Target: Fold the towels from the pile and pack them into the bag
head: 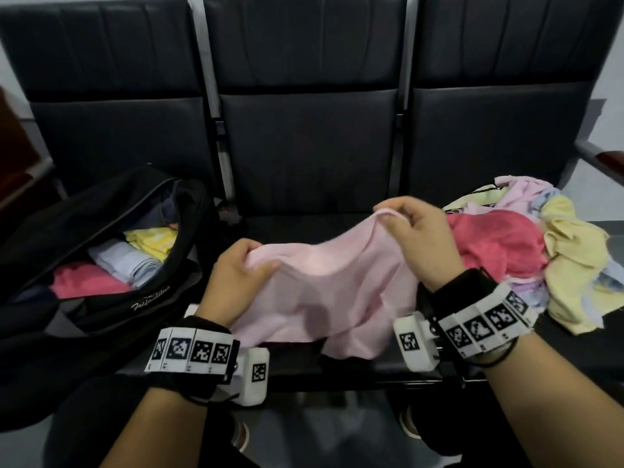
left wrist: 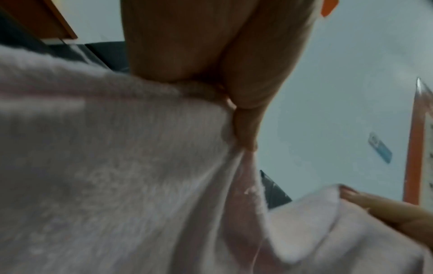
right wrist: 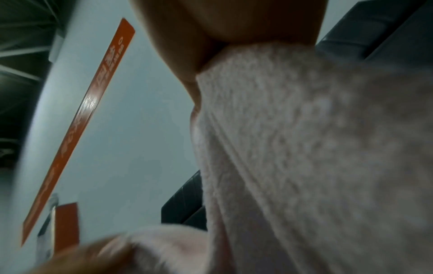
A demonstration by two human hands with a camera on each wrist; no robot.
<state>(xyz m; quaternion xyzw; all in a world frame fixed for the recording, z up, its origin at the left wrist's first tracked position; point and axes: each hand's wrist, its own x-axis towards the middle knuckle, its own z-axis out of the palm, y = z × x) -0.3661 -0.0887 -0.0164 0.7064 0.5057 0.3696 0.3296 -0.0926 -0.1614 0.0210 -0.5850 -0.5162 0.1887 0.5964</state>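
Observation:
A pale pink towel [head: 324, 288] hangs unfolded over the front of the middle seat. My left hand [head: 241, 265] grips its left edge, fingers curled into the cloth. My right hand [head: 410, 224] pinches a corner and holds it higher up, to the right. Both wrist views show the same pink towel [left wrist: 117, 166] [right wrist: 316, 148] bunched under my fingers [left wrist: 243, 129]. An open black bag [head: 111, 244] lies on the left seat with folded red, pale blue and yellow towels inside. The pile of loose towels [head: 526, 251], red, yellow and pink, sits on the right seat.
Three black padded seats [head: 304, 146] joined in a row with metal dividers stand in front of me. An armrest [head: 604, 160] sticks out at the far right. A pale wall with an orange strip [right wrist: 77, 129] shows in the right wrist view.

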